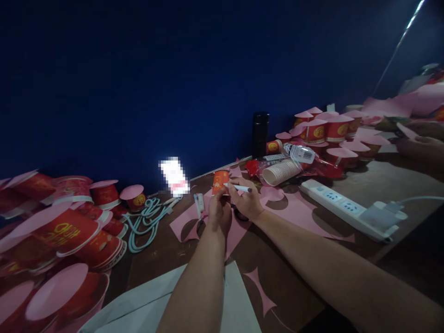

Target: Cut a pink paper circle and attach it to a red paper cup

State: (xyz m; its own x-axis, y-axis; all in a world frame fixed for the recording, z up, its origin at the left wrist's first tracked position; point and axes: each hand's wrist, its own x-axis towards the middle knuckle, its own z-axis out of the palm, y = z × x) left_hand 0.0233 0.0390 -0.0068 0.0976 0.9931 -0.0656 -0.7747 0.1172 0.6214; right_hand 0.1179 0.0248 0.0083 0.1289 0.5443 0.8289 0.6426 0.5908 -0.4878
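My left hand (219,210) is closed round the lower part of a red paper cup (221,179) with a gold print. In my right hand (249,200) is a white marker (239,188), its tip against or very near the cup's side; its dark end points right. Pink paper offcuts (239,231) with round cut-outs lie under both hands. A small glue tube (199,203) rests just left of my left hand. Something dark, partly hidden, lies below my right hand.
Red cups topped with pink discs crowd the left (74,226) and far right (326,127). A coiled cable (147,226), a glowing phone (175,176), a black bottle (261,134), stacked paper cups (282,172) and a power strip (342,206) surround the work area. Another person's hand (418,150) shows at right.
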